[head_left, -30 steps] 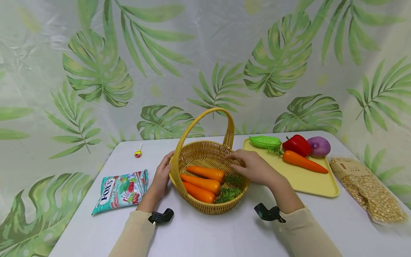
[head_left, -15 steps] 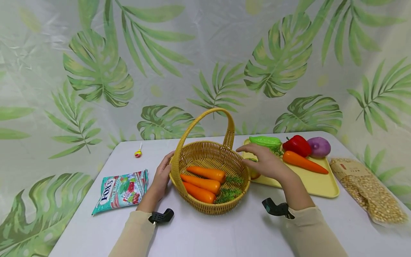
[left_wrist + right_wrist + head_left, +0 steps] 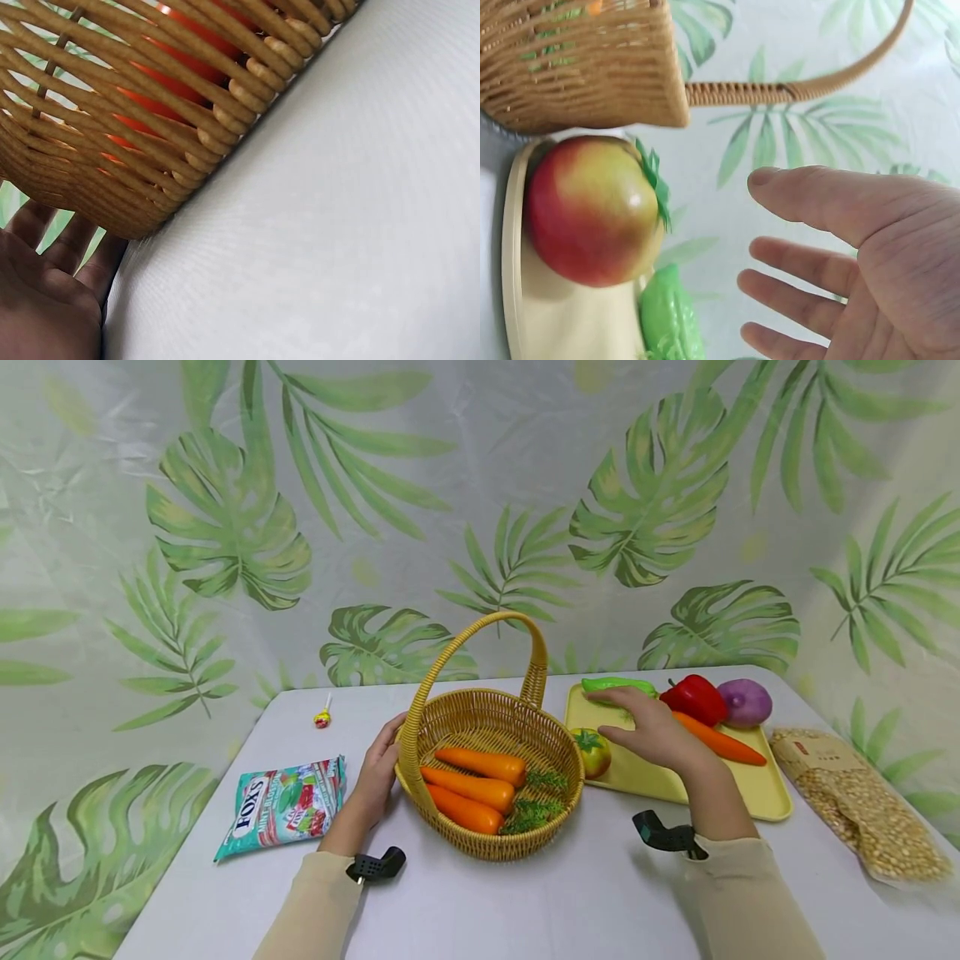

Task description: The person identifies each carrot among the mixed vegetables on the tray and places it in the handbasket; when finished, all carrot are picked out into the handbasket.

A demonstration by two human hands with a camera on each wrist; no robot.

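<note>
A woven basket with a tall handle stands mid-table, holding several orange carrots with green leafy tops. My left hand rests against its left side; in the left wrist view the fingers reach out along the wicker. A red-yellow tomato with a green calyx sits at the left edge of the yellow tray, close beside the basket. My right hand hovers over the tray just right of the tomato, holding nothing. In the right wrist view its thumb and fingers are spread apart from the tomato.
The tray also bears a bumpy green vegetable, a red bell pepper, a round purple vegetable and another carrot. A bag of yellowish kernels lies far right. On the left are a FOX'S candy bag and a lollipop.
My right hand has moved right, from over the basket's right rim to over the tray, bringing the tomato into view. The left hand and basket have stayed put.
</note>
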